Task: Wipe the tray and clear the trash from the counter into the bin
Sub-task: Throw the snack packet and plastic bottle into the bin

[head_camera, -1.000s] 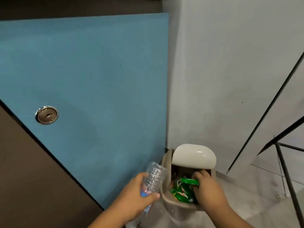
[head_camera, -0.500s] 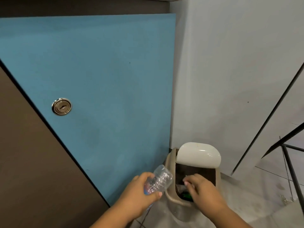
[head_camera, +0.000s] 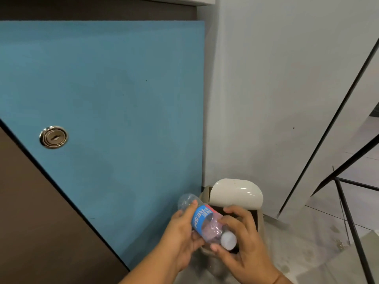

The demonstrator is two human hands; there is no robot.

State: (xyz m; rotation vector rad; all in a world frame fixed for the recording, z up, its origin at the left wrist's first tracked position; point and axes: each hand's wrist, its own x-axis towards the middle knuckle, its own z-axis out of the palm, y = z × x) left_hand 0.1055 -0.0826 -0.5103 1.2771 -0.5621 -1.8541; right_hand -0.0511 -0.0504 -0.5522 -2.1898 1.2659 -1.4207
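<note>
- Over the bin (head_camera: 206, 192), the plastic bottle (head_camera: 202, 220) is held tilted.
- Left hand (head_camera: 180, 236) wraps its body; right hand (head_camera: 244, 242) pinches near the cap.
- Step: binning trash. Next, likely: push it under the lid (head_camera: 235, 193), release.

Can't really see into the bin (head_camera: 235, 193): the bottle (head_camera: 202, 220), the left hand (head_camera: 180, 232) and the right hand (head_camera: 244, 242) cover its opening and most of its body. The bottle's label only shows "RESH", the rest wraps out of sight. Both forearms run off the bottom edge. The blue door (head_camera: 112, 119) gets chopped by the left edge, and the black metal frame (head_camera: 348, 212) by the right and bottom.
</note>
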